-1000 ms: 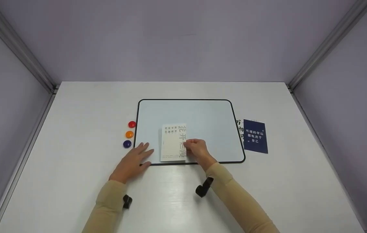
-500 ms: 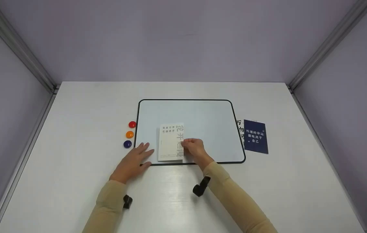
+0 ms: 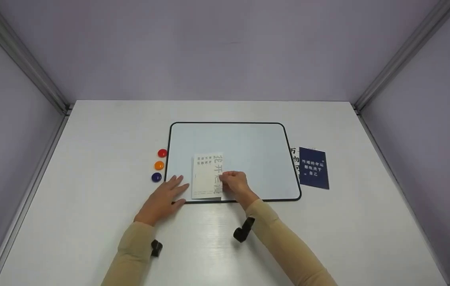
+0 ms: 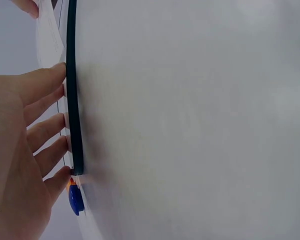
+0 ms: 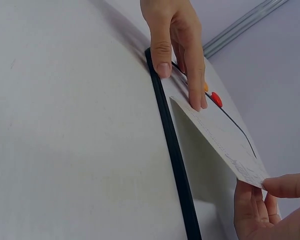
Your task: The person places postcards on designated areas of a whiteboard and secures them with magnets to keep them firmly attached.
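A whiteboard (image 3: 248,147) with a black rim lies on the table. My left hand (image 3: 162,200) rests its spread fingers on the board's near left corner; in the left wrist view, the fingertips touch the board just past the rim (image 4: 72,100). Between thumb and fingers my right hand (image 3: 237,185) pinches the right edge of a cream card (image 3: 205,176) printed with grey characters. The right wrist view shows the card (image 5: 215,137) tilted, its held edge raised above the board and its far edge low near the left hand's fingers.
Left of the board sit a red magnet (image 3: 162,153), an orange magnet (image 3: 159,165) and a blue magnet (image 3: 156,177). On the right, a navy card (image 3: 313,167) overlaps a white card (image 3: 294,159) with black characters. Walls (image 3: 225,51) enclose the table's back and sides.
My right hand has moved a little to the left with the cream card, bringing it nearer the left hand. The left hand has stayed in place.
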Demonstrator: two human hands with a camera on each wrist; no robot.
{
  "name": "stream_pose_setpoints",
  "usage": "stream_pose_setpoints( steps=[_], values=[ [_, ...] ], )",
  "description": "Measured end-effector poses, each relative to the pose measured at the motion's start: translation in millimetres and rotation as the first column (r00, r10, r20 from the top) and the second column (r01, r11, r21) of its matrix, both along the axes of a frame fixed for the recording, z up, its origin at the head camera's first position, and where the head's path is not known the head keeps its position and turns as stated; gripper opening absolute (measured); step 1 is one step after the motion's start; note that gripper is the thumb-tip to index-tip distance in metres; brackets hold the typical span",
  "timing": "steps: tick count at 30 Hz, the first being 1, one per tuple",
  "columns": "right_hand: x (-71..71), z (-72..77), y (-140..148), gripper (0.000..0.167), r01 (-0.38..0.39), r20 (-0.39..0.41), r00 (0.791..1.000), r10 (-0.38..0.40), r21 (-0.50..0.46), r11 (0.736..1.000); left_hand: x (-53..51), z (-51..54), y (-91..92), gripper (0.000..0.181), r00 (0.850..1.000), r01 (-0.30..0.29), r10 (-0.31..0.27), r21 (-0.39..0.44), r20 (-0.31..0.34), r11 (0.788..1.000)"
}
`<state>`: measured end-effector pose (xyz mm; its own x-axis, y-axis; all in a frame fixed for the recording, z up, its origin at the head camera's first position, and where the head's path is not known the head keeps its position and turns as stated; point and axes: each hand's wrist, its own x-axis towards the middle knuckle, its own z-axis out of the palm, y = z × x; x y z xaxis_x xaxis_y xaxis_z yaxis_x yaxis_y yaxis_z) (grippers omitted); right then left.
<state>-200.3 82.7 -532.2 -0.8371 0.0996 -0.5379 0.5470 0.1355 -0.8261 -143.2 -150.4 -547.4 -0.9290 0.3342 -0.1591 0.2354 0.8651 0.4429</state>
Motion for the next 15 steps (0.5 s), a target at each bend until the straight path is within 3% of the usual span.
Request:
stream_pose_setpoints(
  steps=[6,15],
  values=[
    [-0.1,-2.5,-2.8,0.006,0.002,-0.009,1.0,-0.002,0.004,1.0,-0.4,-1.0,0.1,0.053,1.0,0.0,0.0,0.001,0.011,1.0],
    [1.1,-2.7,-5.8,0.005,0.001,-0.037,0.999,0.002,0.096,0.995,1.1,-1.5,-1.6,0.053,1.0,0.002,-0.002,0.017,0.0,1.0]
  ],
)
